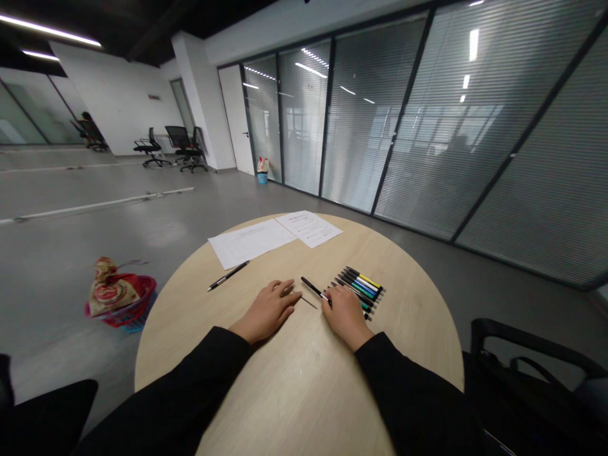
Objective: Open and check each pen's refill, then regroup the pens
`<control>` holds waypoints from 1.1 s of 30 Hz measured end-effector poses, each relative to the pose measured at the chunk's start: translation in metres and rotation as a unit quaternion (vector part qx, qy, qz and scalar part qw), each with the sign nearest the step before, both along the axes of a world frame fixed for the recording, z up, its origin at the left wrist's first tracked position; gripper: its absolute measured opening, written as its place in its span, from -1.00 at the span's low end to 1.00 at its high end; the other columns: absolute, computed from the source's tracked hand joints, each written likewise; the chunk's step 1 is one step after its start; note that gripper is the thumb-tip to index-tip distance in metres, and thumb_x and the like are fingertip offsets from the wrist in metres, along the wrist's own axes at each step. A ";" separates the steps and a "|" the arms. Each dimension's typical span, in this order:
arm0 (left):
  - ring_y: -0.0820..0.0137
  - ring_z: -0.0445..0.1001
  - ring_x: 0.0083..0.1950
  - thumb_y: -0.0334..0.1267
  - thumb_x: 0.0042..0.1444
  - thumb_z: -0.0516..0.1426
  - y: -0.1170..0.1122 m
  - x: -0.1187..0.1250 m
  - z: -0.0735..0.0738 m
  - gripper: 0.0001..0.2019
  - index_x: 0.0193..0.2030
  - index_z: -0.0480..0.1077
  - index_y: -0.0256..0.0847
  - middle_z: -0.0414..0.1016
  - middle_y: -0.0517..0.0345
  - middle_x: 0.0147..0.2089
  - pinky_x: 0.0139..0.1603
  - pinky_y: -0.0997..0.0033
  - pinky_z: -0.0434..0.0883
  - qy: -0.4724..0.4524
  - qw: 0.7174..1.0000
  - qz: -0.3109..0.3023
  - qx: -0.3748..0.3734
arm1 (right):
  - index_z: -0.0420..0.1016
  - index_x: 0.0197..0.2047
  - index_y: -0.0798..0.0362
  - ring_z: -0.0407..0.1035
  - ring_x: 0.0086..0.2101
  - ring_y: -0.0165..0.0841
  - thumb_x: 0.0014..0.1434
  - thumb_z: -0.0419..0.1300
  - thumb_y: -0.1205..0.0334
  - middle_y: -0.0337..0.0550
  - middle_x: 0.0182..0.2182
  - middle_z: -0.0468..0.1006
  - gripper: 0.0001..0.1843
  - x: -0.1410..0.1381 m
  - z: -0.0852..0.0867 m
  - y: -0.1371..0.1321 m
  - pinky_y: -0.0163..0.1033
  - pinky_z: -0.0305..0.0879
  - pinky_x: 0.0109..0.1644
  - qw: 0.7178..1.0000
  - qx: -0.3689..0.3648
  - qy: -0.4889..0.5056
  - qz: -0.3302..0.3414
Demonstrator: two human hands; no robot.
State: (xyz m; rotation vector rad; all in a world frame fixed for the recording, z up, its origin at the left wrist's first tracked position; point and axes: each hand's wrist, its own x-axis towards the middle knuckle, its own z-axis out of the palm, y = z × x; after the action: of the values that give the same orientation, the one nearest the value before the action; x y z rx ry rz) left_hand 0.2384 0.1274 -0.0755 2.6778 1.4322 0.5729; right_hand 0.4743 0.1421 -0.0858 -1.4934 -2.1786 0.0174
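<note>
Both my hands rest on a round light-wood table (294,392). My left hand (268,310) lies palm down with fingers loosely curled, its fingertips touching a thin refill (308,302) lying on the wood. My right hand (344,313) is closed round the end of a black pen (313,288) that points away to the left. Just right of that hand lies a row of several pens (358,285) with coloured barrels. Another black pen (228,276) lies apart on the left.
Two printed sheets (251,242) (308,227) lie at the table's far edge. A red basket with a bag (118,301) stands on the floor at left. A dark chair (522,380) is at my right; glass partitions and office chairs stand behind.
</note>
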 end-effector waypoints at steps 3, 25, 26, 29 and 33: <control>0.11 0.29 0.19 -0.20 0.31 0.04 0.000 0.003 0.001 -0.70 0.12 0.47 0.00 0.35 -0.04 0.27 0.23 -0.03 0.27 -0.009 1.000 -0.010 0.006 | 0.52 -0.29 0.05 0.38 -0.20 -0.21 0.24 0.17 0.31 -0.07 -0.30 0.58 -0.90 0.000 0.001 0.000 -0.18 0.17 -0.07 1.000 -0.001 0.013 0.003; 0.24 0.34 -0.22 -0.37 0.34 -0.07 -0.002 0.003 0.014 -0.79 -0.21 0.37 -0.21 0.45 0.01 -0.26 -0.18 0.23 0.30 -0.026 0.996 0.065 0.060 | 0.48 -0.21 0.06 0.38 -0.17 -0.24 0.34 0.08 0.31 -0.06 -0.26 0.57 -0.85 0.001 -0.002 0.003 -0.23 0.14 -0.07 0.999 -0.025 0.032 -0.022; 0.23 0.35 -0.22 -0.35 0.33 -0.06 -0.001 0.001 0.013 -0.80 -0.19 0.38 -0.21 0.46 0.00 -0.25 -0.18 0.22 0.30 -0.042 0.993 0.085 0.063 | 0.47 -0.21 0.06 0.38 -0.17 -0.24 0.34 0.07 0.31 -0.06 -0.26 0.57 -0.85 0.001 -0.002 0.003 -0.23 0.13 -0.08 0.999 -0.026 0.030 -0.024; 0.19 0.41 -0.17 -0.30 0.32 -0.02 0.004 -0.004 0.008 -0.80 -0.06 0.40 -0.22 0.52 -0.03 -0.18 -0.11 0.19 0.31 -0.074 0.986 0.135 0.067 | 0.46 -0.20 0.06 0.38 -0.18 -0.24 0.35 0.07 0.32 -0.08 -0.26 0.57 -0.86 0.001 -0.002 0.003 -0.23 0.12 -0.10 0.999 -0.025 0.029 -0.026; 0.15 0.46 -0.11 -0.29 0.29 0.00 0.009 -0.010 0.004 -0.77 -0.04 0.44 -0.20 0.58 -0.03 -0.12 -0.05 0.14 0.31 -0.092 0.978 0.176 0.064 | 0.46 -0.17 0.05 0.38 -0.18 -0.25 0.36 0.04 0.34 -0.09 -0.25 0.58 -0.84 0.001 -0.002 0.002 -0.23 0.11 -0.11 0.999 -0.024 0.031 -0.025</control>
State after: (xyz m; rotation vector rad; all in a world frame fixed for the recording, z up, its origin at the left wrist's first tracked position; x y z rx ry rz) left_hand 0.2286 0.1360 -0.0715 2.3892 1.8811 0.9397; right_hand 0.4751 0.1443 -0.0876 -1.5531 -2.1043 0.0970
